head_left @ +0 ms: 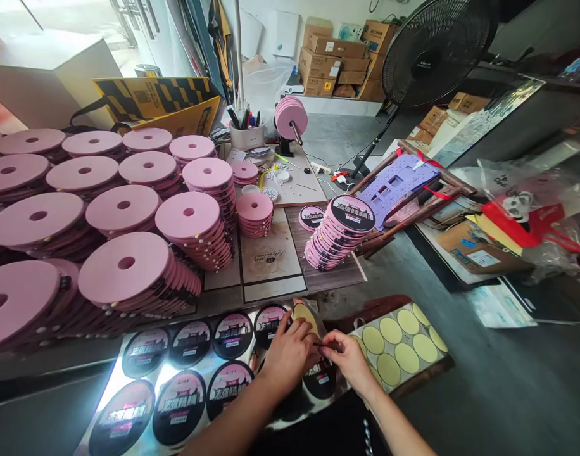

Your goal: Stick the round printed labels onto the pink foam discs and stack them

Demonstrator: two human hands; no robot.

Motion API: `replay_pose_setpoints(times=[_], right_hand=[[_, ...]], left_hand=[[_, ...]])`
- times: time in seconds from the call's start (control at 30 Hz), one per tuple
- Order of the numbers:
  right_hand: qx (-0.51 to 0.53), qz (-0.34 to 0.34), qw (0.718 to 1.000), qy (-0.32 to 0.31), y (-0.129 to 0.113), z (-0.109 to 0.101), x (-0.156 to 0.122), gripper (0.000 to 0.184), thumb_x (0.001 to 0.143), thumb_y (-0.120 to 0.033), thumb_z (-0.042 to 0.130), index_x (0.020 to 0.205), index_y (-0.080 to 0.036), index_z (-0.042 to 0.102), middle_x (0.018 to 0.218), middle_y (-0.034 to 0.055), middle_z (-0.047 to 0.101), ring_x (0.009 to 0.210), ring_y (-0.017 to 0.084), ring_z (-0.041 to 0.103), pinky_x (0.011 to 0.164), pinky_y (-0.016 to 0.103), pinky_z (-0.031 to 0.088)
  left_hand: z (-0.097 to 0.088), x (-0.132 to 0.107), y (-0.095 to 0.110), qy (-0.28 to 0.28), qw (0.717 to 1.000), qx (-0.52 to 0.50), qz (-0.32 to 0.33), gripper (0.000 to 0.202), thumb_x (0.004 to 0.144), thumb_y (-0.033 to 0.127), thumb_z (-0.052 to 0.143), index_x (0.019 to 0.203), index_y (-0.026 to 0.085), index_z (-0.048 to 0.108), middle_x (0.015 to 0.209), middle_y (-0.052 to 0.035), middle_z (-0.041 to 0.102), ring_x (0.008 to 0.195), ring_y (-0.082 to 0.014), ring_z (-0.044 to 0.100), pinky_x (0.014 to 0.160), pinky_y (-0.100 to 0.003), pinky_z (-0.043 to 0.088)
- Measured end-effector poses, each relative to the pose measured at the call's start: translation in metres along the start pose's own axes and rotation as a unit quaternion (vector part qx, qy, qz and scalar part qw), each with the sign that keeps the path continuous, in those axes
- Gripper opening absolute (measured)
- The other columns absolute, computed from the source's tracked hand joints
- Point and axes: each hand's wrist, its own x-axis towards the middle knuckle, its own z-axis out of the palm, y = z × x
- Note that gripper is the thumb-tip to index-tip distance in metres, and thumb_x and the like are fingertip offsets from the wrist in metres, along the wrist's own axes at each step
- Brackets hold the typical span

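Note:
A shiny silver sheet of round black-and-pink stickers (233,334) lies along the near edge of the table. My left hand (287,351) is closed on its right part, where a bent-up piece shows a yellow back (305,315). Close beside it, my right hand (349,361) pinches a thin dark edge, which looks like the rim of a round sticker; the fingers partly hide it. Below the hands is another round sticker (321,380) on the sheet. A sheet of yellow circles (405,326) lies to the right of my right hand.
Stacks of pink discs with centre holes (123,269) fill the left side. Ahead stands a stack topped with a round sticker (349,215). Behind are a spindle with pink discs (291,117), a pen holder (247,134), a wooden chair (413,183) and a black fan (430,60).

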Motion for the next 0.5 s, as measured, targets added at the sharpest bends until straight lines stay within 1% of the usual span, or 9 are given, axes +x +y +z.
replay_pose_setpoints(times=[0.03, 0.1, 0.2, 0.23, 0.37, 0.5], right_hand=[[-0.004, -0.001, 1.0, -0.003, 0.001, -0.001, 0.0, 0.017, 0.063, -0.032, 0.067, 0.061, -0.016, 0.063, 0.061, 0.0023, 0.06, 0.058, 0.017, 0.057, 0.056, 0.028, 0.047], [-0.018, -0.004, 1.0, 0.002, 0.002, -0.002, -0.001, 0.015, 0.064, -0.03, 0.066, 0.068, -0.016, 0.066, 0.065, 0.0034, 0.061, 0.062, 0.018, 0.058, 0.059, 0.029, 0.048], [-0.041, -0.009, 0.999, 0.023, 0.003, -0.003, -0.009, 0.02, 0.067, -0.03, 0.063, 0.082, -0.017, 0.069, 0.073, 0.0057, 0.063, 0.068, 0.02, 0.059, 0.064, 0.032, 0.048], [-0.049, -0.01, 0.998, 0.032, 0.002, -0.004, -0.012, 0.021, 0.068, -0.031, 0.063, 0.082, -0.017, 0.069, 0.074, 0.0066, 0.064, 0.07, 0.021, 0.06, 0.066, 0.032, 0.049], [-0.081, -0.009, 0.994, 0.07, 0.0, -0.002, -0.023, 0.021, 0.071, -0.037, 0.061, 0.075, -0.018, 0.07, 0.078, 0.0097, 0.066, 0.074, 0.024, 0.06, 0.069, 0.036, 0.048], [-0.151, -0.029, 0.982, 0.107, -0.001, 0.002, -0.032, 0.025, 0.077, -0.039, 0.056, 0.079, -0.019, 0.07, 0.084, 0.0112, 0.067, 0.08, 0.026, 0.06, 0.074, 0.04, 0.048]], left_hand=[[0.001, -0.001, 0.0, 0.003, 1.0, 0.0, 0.0, 0.021, 0.078, 0.033, 0.06, 0.094, 0.021, 0.06, 0.103, -0.0017, 0.061, 0.108, -0.0192, 0.05, 0.104, -0.043, 0.022], [0.002, -0.001, -0.001, 0.007, 1.0, 0.0, 0.0, 0.023, 0.077, 0.034, 0.061, 0.095, 0.021, 0.059, 0.104, -0.0016, 0.061, 0.11, -0.0192, 0.049, 0.105, -0.042, 0.021], [0.005, -0.001, -0.002, 0.009, 1.0, 0.001, 0.004, 0.024, 0.076, 0.035, 0.061, 0.095, 0.02, 0.059, 0.103, -0.0012, 0.061, 0.11, -0.019, 0.049, 0.105, -0.042, 0.021], [0.005, -0.001, -0.002, 0.008, 1.0, 0.002, 0.005, 0.025, 0.076, 0.036, 0.061, 0.096, 0.02, 0.059, 0.104, -0.0012, 0.061, 0.109, -0.019, 0.049, 0.105, -0.042, 0.021], [0.005, -0.001, -0.002, 0.006, 1.0, 0.0, 0.003, 0.026, 0.076, 0.036, 0.061, 0.096, 0.02, 0.059, 0.105, -0.0014, 0.061, 0.11, -0.0192, 0.049, 0.106, -0.043, 0.021], [0.002, -0.001, -0.001, 0.005, 1.0, -0.004, -0.001, 0.024, 0.077, 0.034, 0.06, 0.096, 0.02, 0.06, 0.105, -0.0022, 0.061, 0.111, -0.0193, 0.049, 0.105, -0.043, 0.022]])
